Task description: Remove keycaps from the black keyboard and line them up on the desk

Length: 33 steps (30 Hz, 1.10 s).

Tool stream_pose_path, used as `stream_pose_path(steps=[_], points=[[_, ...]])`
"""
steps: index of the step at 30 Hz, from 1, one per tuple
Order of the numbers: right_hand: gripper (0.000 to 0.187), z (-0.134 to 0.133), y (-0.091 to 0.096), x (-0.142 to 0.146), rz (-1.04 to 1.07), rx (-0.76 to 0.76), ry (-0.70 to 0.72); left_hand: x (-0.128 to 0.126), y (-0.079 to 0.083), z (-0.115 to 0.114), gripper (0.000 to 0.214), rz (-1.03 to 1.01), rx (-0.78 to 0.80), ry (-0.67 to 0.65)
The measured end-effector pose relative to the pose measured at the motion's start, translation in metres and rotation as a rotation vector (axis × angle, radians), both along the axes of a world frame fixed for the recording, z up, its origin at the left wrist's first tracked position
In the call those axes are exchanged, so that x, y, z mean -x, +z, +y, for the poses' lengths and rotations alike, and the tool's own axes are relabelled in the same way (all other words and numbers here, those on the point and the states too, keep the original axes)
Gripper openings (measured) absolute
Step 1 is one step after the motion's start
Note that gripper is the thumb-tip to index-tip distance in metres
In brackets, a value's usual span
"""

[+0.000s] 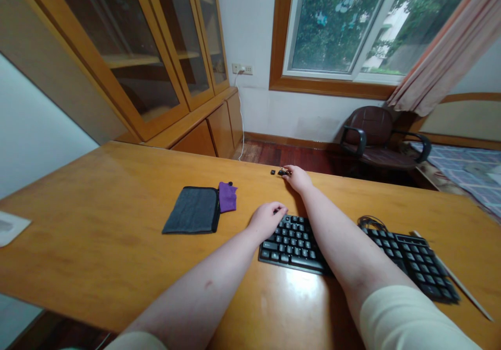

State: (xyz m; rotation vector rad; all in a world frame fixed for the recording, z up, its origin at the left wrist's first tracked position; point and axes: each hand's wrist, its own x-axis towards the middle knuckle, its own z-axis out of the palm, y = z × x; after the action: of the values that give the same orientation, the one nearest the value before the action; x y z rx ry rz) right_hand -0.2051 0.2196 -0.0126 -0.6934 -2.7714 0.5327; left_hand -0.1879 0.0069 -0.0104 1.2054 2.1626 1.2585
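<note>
A black keyboard (291, 243) lies on the wooden table, its middle covered by my right forearm. My left hand (268, 219) rests at its upper left corner, fingers curled together; a dark bit shows between them, too small to make out. Near the table's far edge, my right hand (298, 178) has its fingertips closed on small black pieces that look like keycaps (282, 172). Another small black keycap (273, 172) lies just left of them.
A grey cloth (193, 209) and a purple cloth (227, 197) lie left of the keyboard. The coiled cable (371, 222) sits behind it, and a thin pale stick (465, 288) lies along its right end. Beyond the table (113, 193) stands a chair (370, 136).
</note>
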Motion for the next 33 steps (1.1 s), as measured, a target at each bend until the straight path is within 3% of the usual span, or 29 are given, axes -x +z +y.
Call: stream_pose_path(steps=[20, 27, 30, 33], points=[[0.031, -0.003, 0.0, 0.004, 0.039, -0.026, 0.007, 0.0, -0.002, 0.0, 0.03, 0.001, -0.008, 0.011], [0.038, -0.003, 0.001, 0.001, 0.102, -0.038, -0.005, 0.0, -0.003, 0.0, 0.03, 0.001, -0.004, 0.007], [0.028, -0.009, 0.005, -0.001, 0.161, -0.098, 0.065, 0.0, -0.002, 0.0, 0.031, -0.007, -0.001, 0.007], [0.03, -0.019, 0.008, 0.001, 0.152, -0.177, 0.17, 0.0, -0.001, 0.0, 0.031, -0.004, -0.002, 0.007]])
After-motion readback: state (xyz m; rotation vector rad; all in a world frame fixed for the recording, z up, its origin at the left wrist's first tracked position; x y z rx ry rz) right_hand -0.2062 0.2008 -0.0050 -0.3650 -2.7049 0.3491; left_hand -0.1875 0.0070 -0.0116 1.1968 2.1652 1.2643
